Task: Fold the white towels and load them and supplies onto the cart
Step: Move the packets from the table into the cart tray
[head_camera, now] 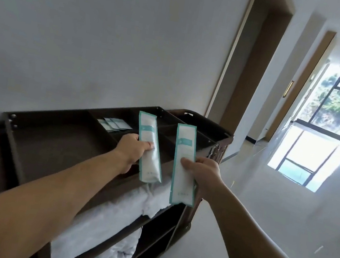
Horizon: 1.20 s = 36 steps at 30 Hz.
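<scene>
Corridor cart [56, 148]; slim white teal-edged packets [150, 130] [185, 144] pinched in left hand [133, 152] and right hand [202, 170].

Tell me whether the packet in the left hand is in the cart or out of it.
Out. The left hand grips the packet in the air above the cart.

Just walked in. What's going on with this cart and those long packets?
A person is stocking a brown housekeeping cart in a hallway. The left grip holds one long white-and-teal packet and the right grip holds a second packet. Both are held up at the cart's divided top tray and not yet set down. A few small packets already lie in one tray compartment. Folded white towels sit on the shelves below.
</scene>
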Each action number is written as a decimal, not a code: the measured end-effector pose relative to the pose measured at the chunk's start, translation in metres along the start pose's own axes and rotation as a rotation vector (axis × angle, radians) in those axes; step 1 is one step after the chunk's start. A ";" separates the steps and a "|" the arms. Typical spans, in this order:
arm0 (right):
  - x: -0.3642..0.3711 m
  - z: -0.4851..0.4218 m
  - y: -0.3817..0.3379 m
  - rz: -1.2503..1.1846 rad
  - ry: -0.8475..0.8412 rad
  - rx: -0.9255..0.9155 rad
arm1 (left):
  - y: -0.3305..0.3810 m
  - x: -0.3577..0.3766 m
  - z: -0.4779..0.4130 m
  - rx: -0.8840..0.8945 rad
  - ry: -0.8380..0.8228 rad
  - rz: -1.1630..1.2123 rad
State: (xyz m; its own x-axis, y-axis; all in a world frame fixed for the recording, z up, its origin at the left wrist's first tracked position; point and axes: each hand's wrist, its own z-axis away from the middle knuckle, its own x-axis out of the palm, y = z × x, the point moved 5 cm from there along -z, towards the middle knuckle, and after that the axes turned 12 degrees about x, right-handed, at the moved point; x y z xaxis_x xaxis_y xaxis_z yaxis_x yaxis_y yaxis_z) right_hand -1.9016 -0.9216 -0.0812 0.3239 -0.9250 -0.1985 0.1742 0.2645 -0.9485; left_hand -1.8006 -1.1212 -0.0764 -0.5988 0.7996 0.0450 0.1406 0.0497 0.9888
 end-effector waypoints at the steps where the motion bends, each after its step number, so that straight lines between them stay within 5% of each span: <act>1: 0.006 -0.015 -0.011 0.012 -0.003 -0.005 | 0.000 -0.002 -0.017 -0.006 0.010 -0.003; 16: 0.166 -0.172 -0.036 0.387 -0.349 -0.014 | -0.029 -0.088 -0.125 -0.012 0.296 -0.167; 21: 0.188 -0.187 -0.005 0.593 -0.549 -0.011 | -0.036 -0.091 -0.119 -0.042 0.476 -0.217; 36: 0.222 -0.177 0.025 0.610 -0.950 0.157 | -0.030 -0.069 -0.045 -0.078 0.860 -0.234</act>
State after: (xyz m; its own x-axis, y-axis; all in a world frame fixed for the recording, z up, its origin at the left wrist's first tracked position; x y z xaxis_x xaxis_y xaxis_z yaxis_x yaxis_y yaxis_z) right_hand -1.9897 -1.1686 -0.1927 0.9561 -0.0673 -0.2852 -0.1611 0.6922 -0.7035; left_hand -1.7991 -1.2054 -0.1027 -0.9940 0.0475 -0.0987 -0.0942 0.0895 0.9915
